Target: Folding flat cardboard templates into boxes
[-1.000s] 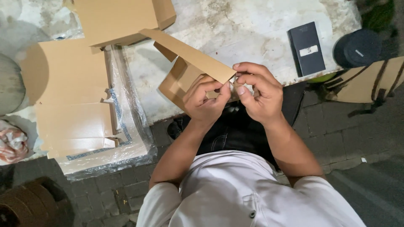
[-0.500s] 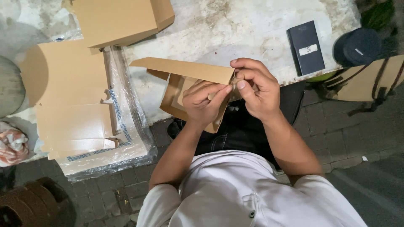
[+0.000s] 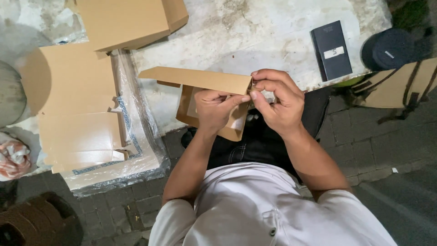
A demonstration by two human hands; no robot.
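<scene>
I hold a brown cardboard box blank [image 3: 195, 79] in front of my chest, over the near edge of a white worn table [image 3: 255, 36]. My left hand [image 3: 218, 109] grips its lower folded part, which has a clear window panel. My right hand [image 3: 277, 100] pinches the right end of the long upper flap between thumb and fingers. The flap stretches out level to the left. Both hands touch the same piece and meet at its right corner.
A stack of flat brown box blanks [image 3: 73, 118] lies in clear plastic wrap at the left. A folded brown box [image 3: 132, 20] stands at the table's back. A dark flat rectangular case [image 3: 331, 49] and a dark cap [image 3: 387, 48] lie at the right. Paving stones below.
The long flap has swung from slanting up-left to lying level. My hands have shifted slightly down and closer together at the flap's right corner.
</scene>
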